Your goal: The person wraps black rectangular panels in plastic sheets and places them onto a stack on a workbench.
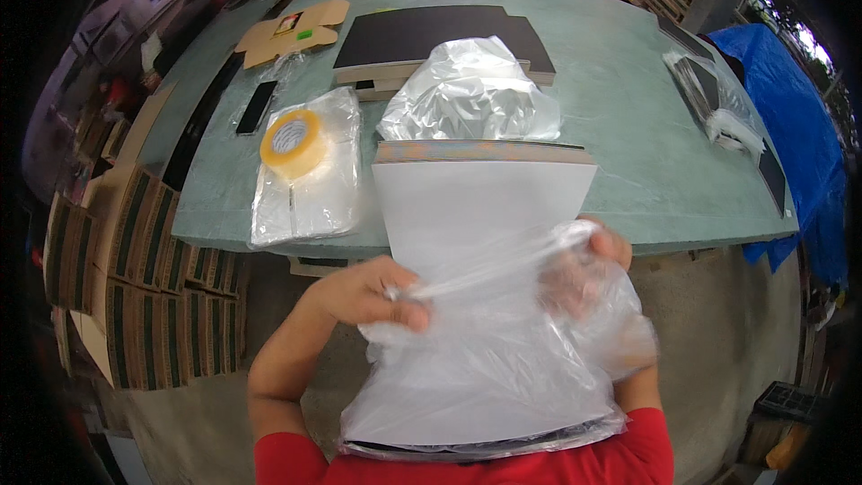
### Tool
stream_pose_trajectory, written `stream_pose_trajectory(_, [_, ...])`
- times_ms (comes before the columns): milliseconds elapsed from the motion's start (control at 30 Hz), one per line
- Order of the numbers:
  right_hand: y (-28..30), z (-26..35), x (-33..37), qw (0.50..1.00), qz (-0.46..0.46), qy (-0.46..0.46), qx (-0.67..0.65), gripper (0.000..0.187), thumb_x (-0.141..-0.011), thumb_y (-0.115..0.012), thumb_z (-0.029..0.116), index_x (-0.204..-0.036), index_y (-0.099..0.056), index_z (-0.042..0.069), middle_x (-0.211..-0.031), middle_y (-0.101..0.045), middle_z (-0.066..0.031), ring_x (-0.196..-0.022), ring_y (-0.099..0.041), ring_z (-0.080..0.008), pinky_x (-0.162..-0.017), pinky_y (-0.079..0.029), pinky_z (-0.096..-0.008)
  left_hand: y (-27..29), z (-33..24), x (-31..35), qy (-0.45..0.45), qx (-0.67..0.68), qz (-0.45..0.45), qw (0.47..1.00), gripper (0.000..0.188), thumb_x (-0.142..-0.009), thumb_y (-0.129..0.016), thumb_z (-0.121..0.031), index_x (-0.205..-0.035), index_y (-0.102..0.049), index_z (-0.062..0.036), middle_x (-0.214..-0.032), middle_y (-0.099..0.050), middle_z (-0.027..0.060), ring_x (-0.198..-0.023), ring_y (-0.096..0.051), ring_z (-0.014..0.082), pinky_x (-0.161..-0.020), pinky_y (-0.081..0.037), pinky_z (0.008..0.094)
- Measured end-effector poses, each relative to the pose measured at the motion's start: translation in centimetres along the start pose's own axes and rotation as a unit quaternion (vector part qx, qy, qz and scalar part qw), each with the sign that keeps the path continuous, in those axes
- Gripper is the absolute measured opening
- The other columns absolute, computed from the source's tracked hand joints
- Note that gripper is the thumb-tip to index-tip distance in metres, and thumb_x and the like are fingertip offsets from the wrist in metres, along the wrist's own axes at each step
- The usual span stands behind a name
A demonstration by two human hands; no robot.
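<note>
A thick stack of white-faced sheets point(485, 193) leans on the table's near edge, its layered end pointing away from me. A clear plastic bag point(485, 377) covers the part of the stack closest to my body. My left hand point(377, 295) pinches the bag's mouth on the left side. On the right, my right hand point(584, 274) grips the bag's opposite edge; its fingers are blurred and partly behind the plastic. Just past the stack lies a crumpled clear plastic bag point(471, 94).
On the green table point(620, 126) are a tape roll point(294, 144) on flat plastic bags point(310, 207), a phone point(258, 108), black boards point(422, 36), a cardboard piece point(292, 31) and wrapped dark pieces point(709, 94). Cardboard cartons point(144, 278) stand lower left; a blue tarp point(790, 126) hangs right.
</note>
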State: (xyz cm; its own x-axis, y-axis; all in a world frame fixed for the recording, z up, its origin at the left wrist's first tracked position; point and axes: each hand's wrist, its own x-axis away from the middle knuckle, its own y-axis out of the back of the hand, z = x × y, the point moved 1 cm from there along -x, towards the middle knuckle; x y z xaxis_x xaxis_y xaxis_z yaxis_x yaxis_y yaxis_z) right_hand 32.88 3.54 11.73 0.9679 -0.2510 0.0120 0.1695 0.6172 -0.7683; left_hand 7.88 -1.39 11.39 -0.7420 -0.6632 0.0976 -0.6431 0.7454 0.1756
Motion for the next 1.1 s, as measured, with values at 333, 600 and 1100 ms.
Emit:
stream_pose_trajectory(333, [1.1,-0.6,3.2,0.341,-0.149,-0.315,0.873,0.010,-0.063,-0.061,0.012,-0.068,-0.062,0.004,-0.069,-0.060,-0.0117,-0.069,-0.060,-0.0248,-0.056,-0.048,-0.0313,-3.5,0.9,-1.6,0.159,-0.584,0.014,0.796,0.012,-0.070,-0.054,-0.011,-0.078,-0.052,-0.0024,-0.068,-0.058,0.0127,-0.064,-0.059,0.0243,-0.051,-0.046,0.0338])
stream_pose_trajectory(600, [-3.6,1.8,4.1,0.466,-0.097,-0.125,0.870,0.014,-0.063,-0.059,0.008,-0.075,-0.058,0.002,-0.072,-0.059,-0.0121,-0.069,-0.060,-0.0250,-0.057,-0.047,-0.0288,-4.2,5.3,-0.1,0.148,-0.602,0.111,0.777,0.005,-0.064,-0.059,-0.013,-0.067,-0.059,-0.0085,-0.059,-0.056,0.0087,-0.058,-0.059,0.0208,-0.047,-0.045,0.0339])
stream_pose_trajectory(1100, [4.0,3.4,4.9,0.214,-0.462,0.135,0.850,0.061,-0.060,-0.049,-0.010,-0.117,-0.044,0.010,-0.114,-0.042,-0.0138,-0.103,-0.041,-0.0311,-0.084,-0.036,-0.0372,2.3,0.1,-3.1,0.057,-0.562,-0.444,0.695,0.065,-0.056,-0.047,0.014,-0.116,-0.048,-0.0121,-0.104,-0.047,0.0106,-0.087,-0.049,0.0242,-0.068,-0.043,0.0290])
